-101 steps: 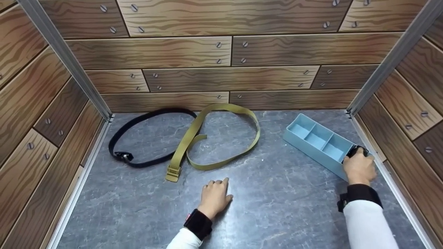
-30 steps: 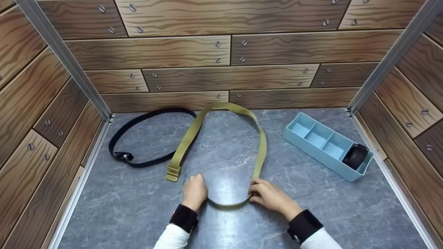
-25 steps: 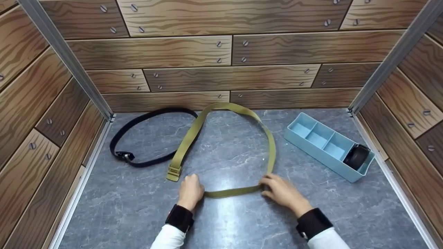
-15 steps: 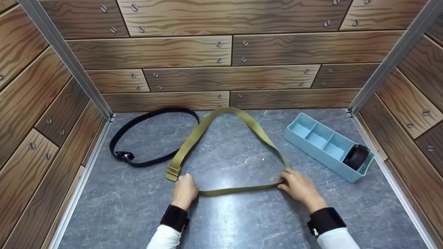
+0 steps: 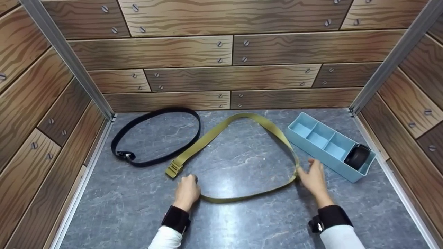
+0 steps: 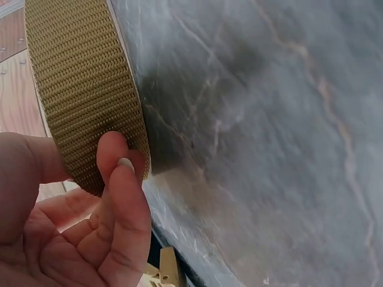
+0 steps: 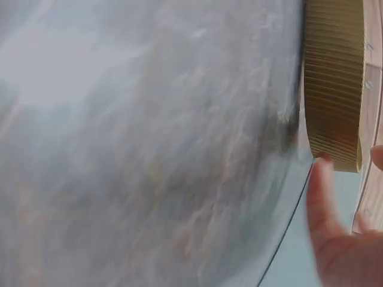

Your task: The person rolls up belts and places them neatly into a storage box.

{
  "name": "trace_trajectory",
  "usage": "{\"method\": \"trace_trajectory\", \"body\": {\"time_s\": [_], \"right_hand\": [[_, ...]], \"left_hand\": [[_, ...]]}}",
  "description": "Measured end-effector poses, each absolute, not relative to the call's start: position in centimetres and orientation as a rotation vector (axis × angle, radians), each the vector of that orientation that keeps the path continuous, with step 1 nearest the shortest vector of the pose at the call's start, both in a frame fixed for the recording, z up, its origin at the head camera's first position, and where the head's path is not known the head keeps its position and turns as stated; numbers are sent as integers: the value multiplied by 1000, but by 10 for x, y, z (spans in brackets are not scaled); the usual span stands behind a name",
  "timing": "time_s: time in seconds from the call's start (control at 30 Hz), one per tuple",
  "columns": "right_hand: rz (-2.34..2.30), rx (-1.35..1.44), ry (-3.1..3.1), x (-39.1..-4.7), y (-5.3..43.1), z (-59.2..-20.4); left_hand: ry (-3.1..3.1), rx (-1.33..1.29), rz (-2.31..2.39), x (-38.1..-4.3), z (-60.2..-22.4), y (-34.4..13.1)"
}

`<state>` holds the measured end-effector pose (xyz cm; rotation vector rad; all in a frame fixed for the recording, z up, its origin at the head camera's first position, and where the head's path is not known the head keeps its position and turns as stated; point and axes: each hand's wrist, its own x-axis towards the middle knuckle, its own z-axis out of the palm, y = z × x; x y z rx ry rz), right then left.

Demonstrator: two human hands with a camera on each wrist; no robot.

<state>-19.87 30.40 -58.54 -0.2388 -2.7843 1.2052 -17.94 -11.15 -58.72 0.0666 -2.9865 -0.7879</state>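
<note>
Near the back left corner of my worktop (image 5: 104,207) lies a looped black belt (image 5: 173,109). My left grip (image 5: 187,190) pinches the olive webbing belt (image 6: 84,84), which bows toward the back edge before meeting my right grip (image 5: 313,177) (thumb touching it, fingers apart). Near the right edge, a blue divided box (image 5: 334,164) holds a rounded black item (image 5: 357,157).

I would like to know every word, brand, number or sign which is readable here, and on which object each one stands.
None: no text can be read in any view.
Olive belt and its buckle: no lettering visible.
Black belt, blue tray: none visible.
Black item in the tray, two wristbands: any marking is too small to read.
</note>
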Motion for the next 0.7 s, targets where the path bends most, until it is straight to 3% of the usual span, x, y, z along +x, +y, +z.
{"method": "trace_trajectory", "body": {"time_s": [0.2, 0.53, 0.7], "right_hand": [[1395, -356, -2971, -208, 305, -583], [2189, -355, -2502, -213, 310, -566], [1824, -245, -2647, -216, 313, -563]], "left_hand": [[-3023, 15, -773, -180, -587, -109], [-3035, -215, -1118, -184, -585, -117], [-3095, -477, -1208, -189, -580, -129]]}}
